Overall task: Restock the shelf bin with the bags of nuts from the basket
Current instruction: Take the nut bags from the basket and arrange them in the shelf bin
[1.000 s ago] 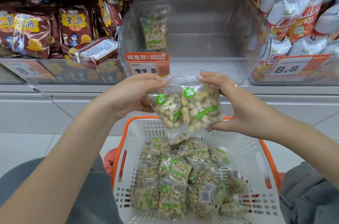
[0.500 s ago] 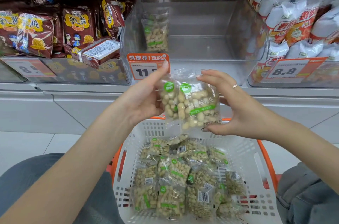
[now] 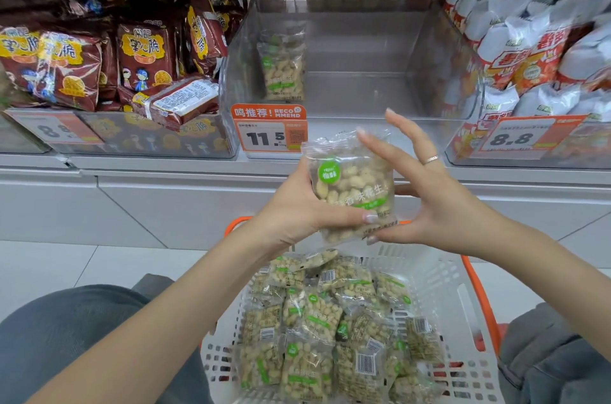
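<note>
My left hand (image 3: 294, 212) grips a clear bag of nuts (image 3: 353, 179) with a green label, thumb across its front. It is raised in front of the shelf edge. My right hand (image 3: 439, 202) has its fingers spread and straight; its thumb touches the bag's bottom edge and its index finger lies on the bag's top. The clear shelf bin (image 3: 363, 96) stands behind, with one bag of nuts (image 3: 282, 66) upright at its left wall. Below, the white basket (image 3: 439, 281) with an orange rim holds several bags of nuts (image 3: 317, 321).
A bin of brown snack packs (image 3: 142, 53) sits left of the clear bin, and white and red bags (image 3: 529, 50) fill the bin to its right. An orange price tag (image 3: 267, 131) hangs on the clear bin's front. My knees flank the basket.
The two bags held side by side have been brought together into one stack, now gripped by my left hand. My right hand has opened its fingers. Both hands rose toward the bin.
</note>
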A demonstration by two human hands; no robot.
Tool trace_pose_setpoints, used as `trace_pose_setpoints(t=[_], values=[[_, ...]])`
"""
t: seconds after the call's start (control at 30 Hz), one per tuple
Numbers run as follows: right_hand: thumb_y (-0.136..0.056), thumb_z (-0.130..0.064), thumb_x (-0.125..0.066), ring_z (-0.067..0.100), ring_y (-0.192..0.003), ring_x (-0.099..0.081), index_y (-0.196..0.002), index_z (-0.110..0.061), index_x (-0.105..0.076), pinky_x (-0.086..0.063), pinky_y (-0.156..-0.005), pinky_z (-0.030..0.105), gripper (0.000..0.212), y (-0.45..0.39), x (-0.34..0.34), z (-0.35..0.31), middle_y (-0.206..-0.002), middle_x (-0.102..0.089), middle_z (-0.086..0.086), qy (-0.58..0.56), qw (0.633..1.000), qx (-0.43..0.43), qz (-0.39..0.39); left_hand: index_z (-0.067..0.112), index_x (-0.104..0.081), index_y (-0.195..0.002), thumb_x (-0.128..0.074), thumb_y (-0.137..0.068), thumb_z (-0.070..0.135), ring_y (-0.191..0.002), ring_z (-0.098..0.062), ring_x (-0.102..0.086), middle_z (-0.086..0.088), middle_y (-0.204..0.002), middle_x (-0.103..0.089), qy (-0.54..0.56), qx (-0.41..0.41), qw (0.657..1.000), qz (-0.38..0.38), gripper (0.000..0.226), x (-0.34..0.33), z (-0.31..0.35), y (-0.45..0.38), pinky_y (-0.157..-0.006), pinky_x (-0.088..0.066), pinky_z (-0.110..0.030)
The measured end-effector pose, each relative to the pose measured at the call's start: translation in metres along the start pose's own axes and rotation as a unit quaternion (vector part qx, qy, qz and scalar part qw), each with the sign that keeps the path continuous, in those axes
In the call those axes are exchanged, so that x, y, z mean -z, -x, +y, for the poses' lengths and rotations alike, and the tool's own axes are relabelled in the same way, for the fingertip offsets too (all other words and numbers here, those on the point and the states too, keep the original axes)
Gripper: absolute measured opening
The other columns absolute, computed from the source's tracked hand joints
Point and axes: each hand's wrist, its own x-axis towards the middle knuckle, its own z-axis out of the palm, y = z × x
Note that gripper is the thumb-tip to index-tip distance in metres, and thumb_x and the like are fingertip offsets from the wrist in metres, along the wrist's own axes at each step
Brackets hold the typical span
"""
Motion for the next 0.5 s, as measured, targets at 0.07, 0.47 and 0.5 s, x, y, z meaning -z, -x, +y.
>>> trace_pose_setpoints(t=[0.07, 0.47, 0.5], values=[[-0.051, -0.047, -0.086, -0.001, -0.141, -0.023, -0.143, -0.055, 0.006, -0.034, -0.105, 0.009, 0.131, -0.001, 0.002, 0.002, -0.154, 0.006, -0.023, -0.075, 0.996, -0.039, -0.016, 0.003, -0.05, -0.124, -0.091, -0.049, 0.009, -0.1, -0.021, -0.069, -0.009, -0.11, -0.07, -0.028, -0.015, 0.999, 0.019, 0.085, 0.002, 0.0, -0.001, -0.089, -0.055, -0.036], [-0.045, -0.026, -0.081, -0.003, -0.085, -0.068, -0.106, -0.026, -0.047, -0.05, -0.068, 0.01, 0.069, 0.002, -0.009, -0.009, -0.089, -0.072, -0.022, -0.36, 0.919, -0.157, -0.029, -0.005, -0.032, -0.13, -0.072, -0.067, -0.02, -0.086, -0.006, -0.07, -0.007, -0.104, -0.068, -0.034, -0.024, 0.998, -0.037, 0.076, -0.003, 0.004, 0.01, -0.072, -0.053, -0.016], [-0.051, -0.019, -0.081, -0.003, -0.084, -0.069, -0.105, -0.026, -0.048, -0.05, -0.068, 0.011, 0.064, 0.001, -0.011, -0.01, -0.087, -0.073, -0.019, -0.364, 0.917, -0.165, -0.018, 0.003, -0.028, -0.13, -0.074, -0.065, -0.018, -0.089, -0.007, -0.07, -0.006, -0.105, -0.067, -0.033, -0.036, 0.998, -0.035, 0.082, -0.002, 0.005, 0.009, -0.074, -0.053, -0.018]])
